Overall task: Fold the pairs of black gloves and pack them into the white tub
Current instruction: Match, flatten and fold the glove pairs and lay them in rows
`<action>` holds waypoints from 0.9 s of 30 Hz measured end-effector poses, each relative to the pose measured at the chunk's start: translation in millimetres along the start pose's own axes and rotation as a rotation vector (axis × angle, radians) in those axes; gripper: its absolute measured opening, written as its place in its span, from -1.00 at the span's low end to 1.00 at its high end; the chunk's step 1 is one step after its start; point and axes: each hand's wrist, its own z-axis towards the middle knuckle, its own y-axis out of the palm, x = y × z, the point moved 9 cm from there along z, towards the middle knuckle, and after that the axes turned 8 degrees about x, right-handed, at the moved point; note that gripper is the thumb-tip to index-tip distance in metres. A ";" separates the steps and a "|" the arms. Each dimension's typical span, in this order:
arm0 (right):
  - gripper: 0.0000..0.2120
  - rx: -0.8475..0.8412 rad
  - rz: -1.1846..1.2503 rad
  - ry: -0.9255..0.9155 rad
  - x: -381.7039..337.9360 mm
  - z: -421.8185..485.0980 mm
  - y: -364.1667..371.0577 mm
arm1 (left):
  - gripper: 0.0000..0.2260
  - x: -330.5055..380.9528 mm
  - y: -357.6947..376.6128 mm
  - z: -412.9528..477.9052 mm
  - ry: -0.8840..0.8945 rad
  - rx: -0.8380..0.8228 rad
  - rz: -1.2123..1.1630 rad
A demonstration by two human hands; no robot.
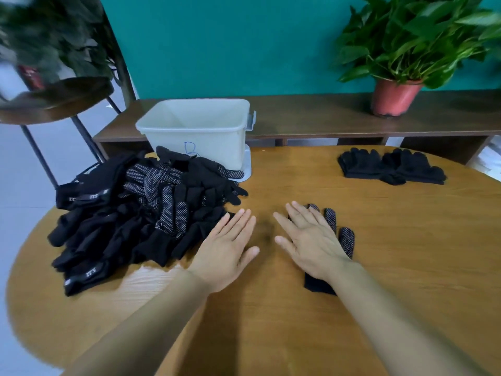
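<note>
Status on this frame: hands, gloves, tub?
Hands open: left hand beside the glove pile, right hand flat on a single glove. No gloves visible in the white tub. Nothing blocking.

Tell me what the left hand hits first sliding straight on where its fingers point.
Likely nothing: the left hand points forward and slightly right over bare table, passing just right of the glove pile and the white tub. The gap by the pile's stray fingers is narrow, so a brush is possible.

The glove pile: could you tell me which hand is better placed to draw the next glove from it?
Probably left: the left hand lies open beside the glove pile, while the right hand rests flat on a single glove.
</note>
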 end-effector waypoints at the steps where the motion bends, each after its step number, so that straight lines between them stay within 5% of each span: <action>1: -0.40 -0.001 0.000 -0.025 -12.5 7.1 1.8 | -0.40 -16.6 -3.6 -9.7 -0.033 -0.003 0.029; 6: -0.58 0.021 -0.029 -0.078 -58.9 42.9 18.6 | -0.40 -75.4 -22.3 -43.2 -0.126 0.001 0.131; 17: -0.69 0.080 -0.135 0.139 -71.0 99.2 42.6 | -0.48 -95.8 -7.0 -40.0 -0.063 0.048 0.172; 27: -0.90 0.196 0.204 0.228 -57.6 86.3 -8.5 | -0.45 -85.8 -28.2 -34.0 -0.046 0.065 0.053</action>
